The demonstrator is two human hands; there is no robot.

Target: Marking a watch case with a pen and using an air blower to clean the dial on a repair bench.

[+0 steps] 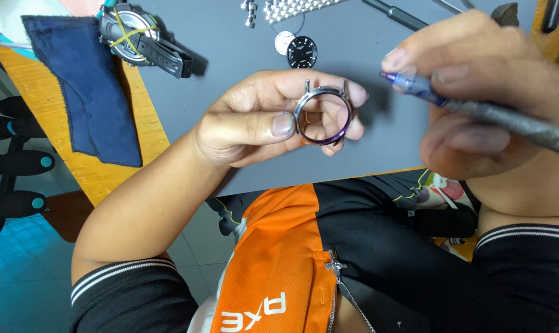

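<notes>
My left hand (pixel 261 120) pinches an empty round metal watch case (pixel 323 115) between thumb and fingers, its lugs pointing up, a purple tint on its lower rim. My right hand (pixel 483 92) grips a slim pen-like tool (pixel 477 110) with a blue-purple tip aimed left, a short way to the right of the case and apart from it. Both hands hover over the near edge of a grey mat (pixel 230 55).
On the mat lie a black watch dial (pixel 302 52), a small white disc (pixel 284 42), a metal bracelet (pixel 295 8) and a dark tool (pixel 395 13). A black strapped watch (pixel 141 38) and a blue cloth (pixel 88 86) sit at the left on the wooden table (pixel 147 132).
</notes>
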